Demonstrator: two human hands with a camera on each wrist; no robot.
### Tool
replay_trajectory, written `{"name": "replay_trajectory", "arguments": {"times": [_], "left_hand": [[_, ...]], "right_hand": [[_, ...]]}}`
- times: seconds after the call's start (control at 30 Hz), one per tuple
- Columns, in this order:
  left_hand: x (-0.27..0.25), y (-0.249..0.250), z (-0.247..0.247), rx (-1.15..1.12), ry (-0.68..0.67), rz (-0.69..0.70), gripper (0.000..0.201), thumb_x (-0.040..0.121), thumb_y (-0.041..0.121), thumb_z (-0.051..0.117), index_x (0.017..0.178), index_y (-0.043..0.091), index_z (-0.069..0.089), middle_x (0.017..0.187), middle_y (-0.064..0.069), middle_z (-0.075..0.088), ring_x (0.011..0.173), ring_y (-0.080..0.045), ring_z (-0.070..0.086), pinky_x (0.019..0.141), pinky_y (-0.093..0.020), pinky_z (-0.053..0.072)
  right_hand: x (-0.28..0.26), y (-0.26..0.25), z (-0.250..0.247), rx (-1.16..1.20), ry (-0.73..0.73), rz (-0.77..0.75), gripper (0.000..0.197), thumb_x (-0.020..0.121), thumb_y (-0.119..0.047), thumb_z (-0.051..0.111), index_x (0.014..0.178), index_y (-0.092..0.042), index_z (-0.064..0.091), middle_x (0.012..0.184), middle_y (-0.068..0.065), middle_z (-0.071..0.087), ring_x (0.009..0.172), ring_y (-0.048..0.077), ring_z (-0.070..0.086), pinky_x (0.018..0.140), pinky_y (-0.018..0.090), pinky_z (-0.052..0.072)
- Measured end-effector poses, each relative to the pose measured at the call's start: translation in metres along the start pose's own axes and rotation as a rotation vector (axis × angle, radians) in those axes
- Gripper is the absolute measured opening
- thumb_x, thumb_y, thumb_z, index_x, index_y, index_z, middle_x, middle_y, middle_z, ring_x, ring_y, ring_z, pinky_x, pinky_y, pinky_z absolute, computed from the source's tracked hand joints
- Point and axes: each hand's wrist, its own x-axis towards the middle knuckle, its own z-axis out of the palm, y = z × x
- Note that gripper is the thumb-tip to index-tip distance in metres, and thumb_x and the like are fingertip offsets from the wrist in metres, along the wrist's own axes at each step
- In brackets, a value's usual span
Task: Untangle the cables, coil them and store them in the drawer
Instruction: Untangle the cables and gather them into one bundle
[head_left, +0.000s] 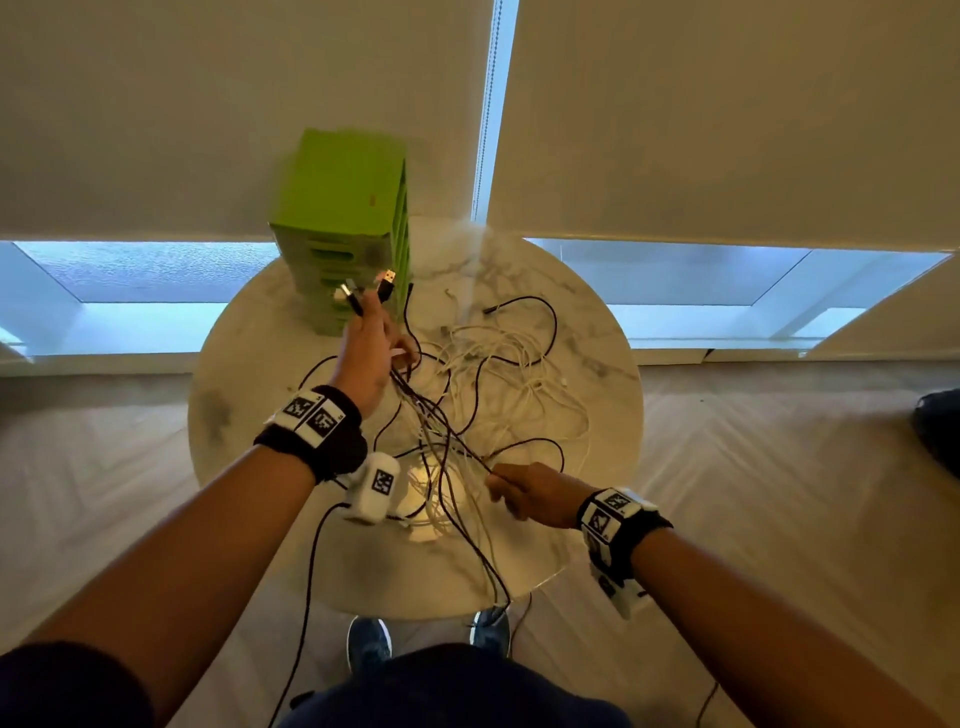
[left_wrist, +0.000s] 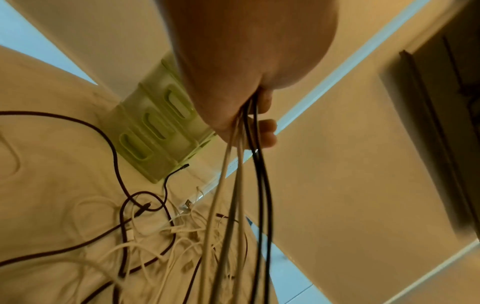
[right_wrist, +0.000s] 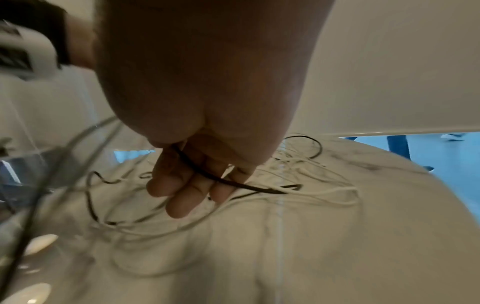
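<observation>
The left hand (head_left: 366, 358) is lifted up above the far side of the round table (head_left: 597, 374), fingers curled tight round a bunch of black and white cables (left_wrist: 241, 185) with the plugs poking out on top. The right hand (head_left: 535, 493) is low by the near edge, pinching one black cable (right_wrist: 223, 181). More tangled cables (head_left: 498, 364) lie mid-table. The green drawer box (head_left: 343, 218) stands at the far left edge. Black-and-white square codes mark the wristbands (head_left: 311, 415).
</observation>
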Motion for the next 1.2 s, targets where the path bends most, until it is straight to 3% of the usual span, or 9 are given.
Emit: {"name": "replay_trajectory", "arguments": {"times": [0.1,0.27,0.37,0.5,0.63,0.8,0.93,1.1,1.2], "left_hand": [[0.0,0.009,-0.01,-0.106,-0.083,-0.11,0.043,0.107,0.053,0.036,0.074,0.025,0.038,0.053,0.01,0.024,0.042,-0.007,0.025,0.039,-0.02,0.025],[-0.01,-0.014,-0.014,0.335,-0.311,-0.059,0.024,0.102,0.046,0.058,0.087,0.027,0.055,0.06,0.008,0.029,0.05,-0.011,0.028,0.047,-0.027,0.026],[-0.019,-0.022,-0.004,0.34,-0.339,-0.126,0.039,0.104,0.053,0.049,0.094,0.018,0.063,0.062,0.005,0.03,0.051,-0.012,0.029,0.048,-0.027,0.024],[-0.027,-0.017,0.003,0.343,-0.393,-0.117,0.046,0.102,0.057,0.049,0.073,0.026,0.065,0.057,0.006,0.035,0.047,-0.009,0.034,0.046,-0.025,0.029],[-0.023,-0.016,-0.006,0.412,-0.498,-0.08,0.035,0.1,0.043,0.062,0.091,0.01,0.062,0.057,0.004,0.034,0.046,-0.011,0.031,0.044,-0.026,0.027],[-0.019,-0.023,-0.014,0.563,-0.604,-0.091,0.031,0.104,0.04,0.055,0.103,0.01,0.062,0.061,0.004,0.036,0.047,-0.01,0.036,0.046,-0.025,0.033],[-0.014,-0.021,-0.01,0.393,-0.466,-0.128,0.028,0.11,0.041,0.038,0.105,0.019,0.056,0.076,0.001,0.041,0.062,-0.012,0.041,0.053,-0.025,0.038],[0.001,-0.006,-0.016,0.197,-0.261,-0.056,0.028,0.113,0.035,0.031,0.137,0.029,0.042,0.11,-0.005,0.068,0.062,-0.005,0.044,0.057,-0.022,0.038],[0.001,-0.002,-0.01,0.165,-0.252,-0.008,0.019,0.113,0.032,0.029,0.126,0.038,0.041,0.09,-0.002,0.071,0.059,-0.007,0.041,0.054,-0.021,0.036]], "right_hand": [[-0.002,0.016,-0.014,-0.017,0.098,0.098,0.034,0.108,-0.042,0.035,0.093,-0.024,0.059,0.073,-0.004,0.058,0.067,0.015,0.057,0.073,0.038,0.048],[0.016,-0.026,-0.054,0.013,0.422,0.023,0.034,0.108,-0.035,0.04,0.096,-0.016,0.066,0.076,-0.016,0.057,0.072,-0.006,0.055,0.071,0.014,0.038],[0.033,-0.06,-0.064,-0.042,0.425,-0.086,0.031,0.108,-0.036,0.04,0.095,-0.02,0.064,0.078,-0.017,0.058,0.073,-0.01,0.055,0.069,0.008,0.038],[0.05,-0.078,-0.064,-0.062,0.428,-0.105,0.036,0.107,-0.039,0.041,0.096,-0.019,0.069,0.09,-0.002,0.069,0.086,0.014,0.063,0.08,0.029,0.047],[0.05,-0.071,-0.066,-0.02,0.421,-0.123,0.03,0.107,-0.035,0.044,0.113,-0.017,0.068,0.1,-0.007,0.069,0.09,0.007,0.061,0.077,0.017,0.044],[0.047,-0.056,-0.063,-0.067,0.329,-0.09,0.018,0.106,-0.034,0.048,0.098,-0.024,0.06,0.082,-0.011,0.06,0.072,0.001,0.054,0.066,0.012,0.039],[0.044,-0.032,-0.057,-0.083,0.25,-0.005,0.019,0.107,-0.029,0.044,0.099,-0.021,0.06,0.074,-0.009,0.059,0.067,0.005,0.056,0.066,0.018,0.042],[0.033,0.019,-0.037,-0.277,0.069,0.159,0.021,0.105,-0.031,0.045,0.102,-0.017,0.062,0.101,0.003,0.066,0.096,0.024,0.06,0.086,0.039,0.047],[0.029,0.026,-0.039,-0.3,0.13,0.169,0.027,0.105,-0.033,0.047,0.108,-0.015,0.067,0.108,0.006,0.068,0.102,0.027,0.062,0.09,0.044,0.048]]}}
